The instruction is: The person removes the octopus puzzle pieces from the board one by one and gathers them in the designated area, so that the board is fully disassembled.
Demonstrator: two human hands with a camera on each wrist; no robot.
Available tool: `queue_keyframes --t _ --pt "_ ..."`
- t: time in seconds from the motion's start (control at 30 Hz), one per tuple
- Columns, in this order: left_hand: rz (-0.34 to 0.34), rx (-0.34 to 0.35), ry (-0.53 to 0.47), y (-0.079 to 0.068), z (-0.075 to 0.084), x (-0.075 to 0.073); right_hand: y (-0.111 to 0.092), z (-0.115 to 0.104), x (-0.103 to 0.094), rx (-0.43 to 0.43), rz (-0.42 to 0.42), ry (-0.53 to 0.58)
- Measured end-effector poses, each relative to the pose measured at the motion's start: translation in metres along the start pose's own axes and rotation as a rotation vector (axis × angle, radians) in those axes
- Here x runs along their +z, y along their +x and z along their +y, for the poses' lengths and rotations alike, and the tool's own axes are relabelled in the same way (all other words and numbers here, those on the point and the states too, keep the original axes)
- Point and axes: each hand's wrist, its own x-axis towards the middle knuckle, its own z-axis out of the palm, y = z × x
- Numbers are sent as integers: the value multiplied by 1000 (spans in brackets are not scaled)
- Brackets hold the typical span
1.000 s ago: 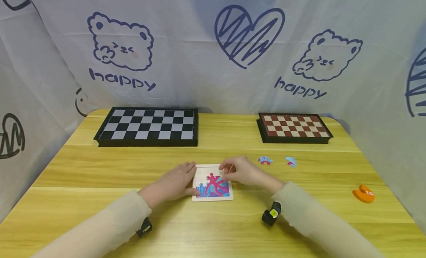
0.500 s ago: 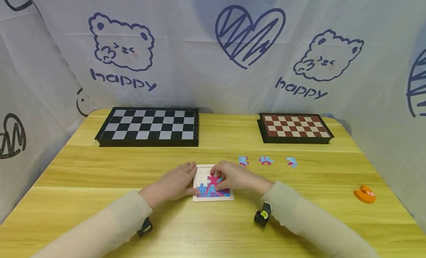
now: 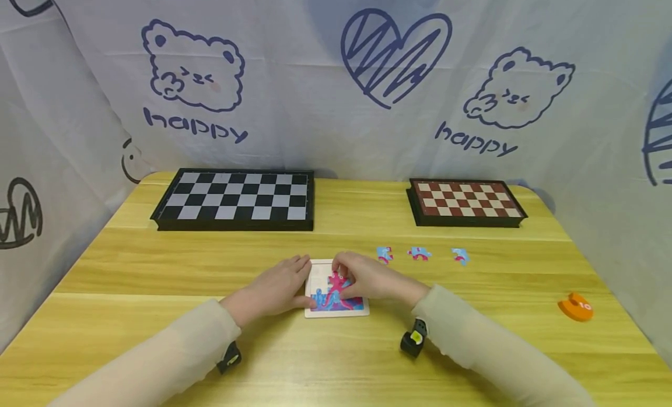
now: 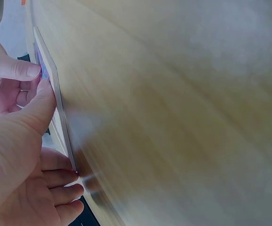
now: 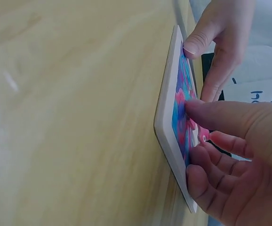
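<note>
The puzzle board (image 3: 318, 274) lies flat on the wooden table (image 3: 325, 360), in front of the person and between the two hands. The left hand (image 3: 270, 291) is spread open, with its thumb on the near left corner of the board and its fingers straight along the left edge. The right hand (image 3: 367, 279) is over the board, and its thumb and finger pinch the pink octopus piece (image 5: 203, 133), which is tipped up a little. Three loose blue and pink pieces (image 3: 419, 253) lie in a row past the right hand. Farther back are a black and white checkerboard (image 3: 236, 196) and a smaller red and white one (image 3: 464, 199). An orange toy (image 3: 574, 307) marked 10 sits far to the right.
</note>
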Motion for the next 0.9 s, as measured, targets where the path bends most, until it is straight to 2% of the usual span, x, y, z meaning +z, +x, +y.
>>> queue_keyframes --t 0.6,0.77,0.9 --pt "-12 -7 1 1 2 -1 -4 9 -3 54 55 285" --pt "-9 -4 -1 0 3 -1 -13 14 -12 97 82 368" --pt "-9 -5 -4 -1 3 -2 -24 25 -22 78 113 402"
